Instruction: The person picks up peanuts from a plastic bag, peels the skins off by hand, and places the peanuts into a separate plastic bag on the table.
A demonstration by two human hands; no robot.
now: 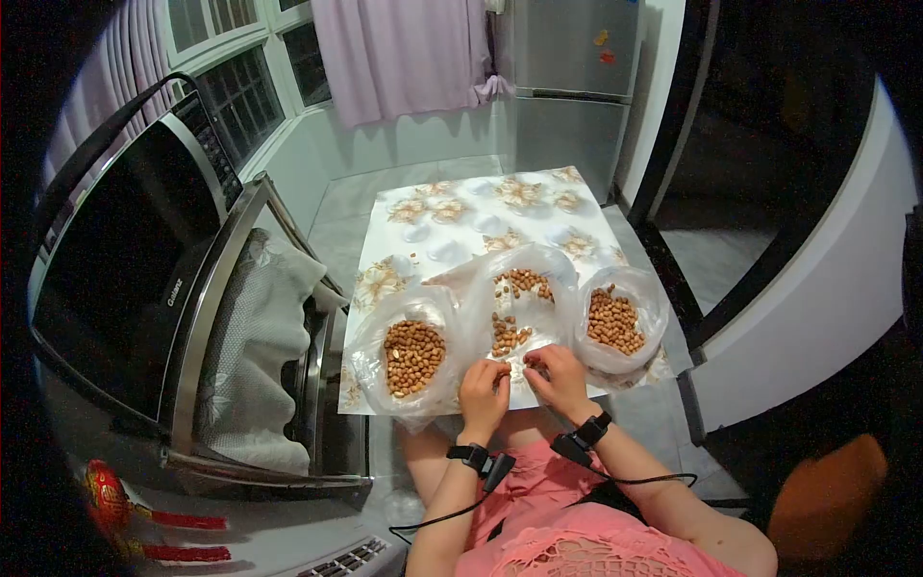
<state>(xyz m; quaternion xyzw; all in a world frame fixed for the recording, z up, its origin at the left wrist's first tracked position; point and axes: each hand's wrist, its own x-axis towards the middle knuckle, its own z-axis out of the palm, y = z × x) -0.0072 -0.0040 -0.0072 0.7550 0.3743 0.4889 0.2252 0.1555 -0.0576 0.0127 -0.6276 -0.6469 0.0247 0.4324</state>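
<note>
My left hand (pixel 484 388) and my right hand (pixel 558 377) are close together at the near edge of the middle plastic bag (pixel 471 306), fingers curled into pinches. What they hold is too small to make out. Just beyond the fingertips lies a small cluster of peanuts (pixel 507 335), with more peanuts (pixel 525 282) farther back in the same bag. To the left, a clear plastic bag (pixel 367 352) lies open around a large heap of peanuts (pixel 414 358). On the right, another open bag (pixel 657 306) contains a smaller heap of peanuts (pixel 615 320).
The bags stand on a small table with a floral cover (pixel 452 209). At left, a black-fronted microwave (pixel 135 260) sits beside a cloth-draped rack (pixel 255 356). Behind the table are a pink curtain (pixel 399 58) and a grey refrigerator (pixel 567 135). A dark doorway (pixel 760 163) opens on the right.
</note>
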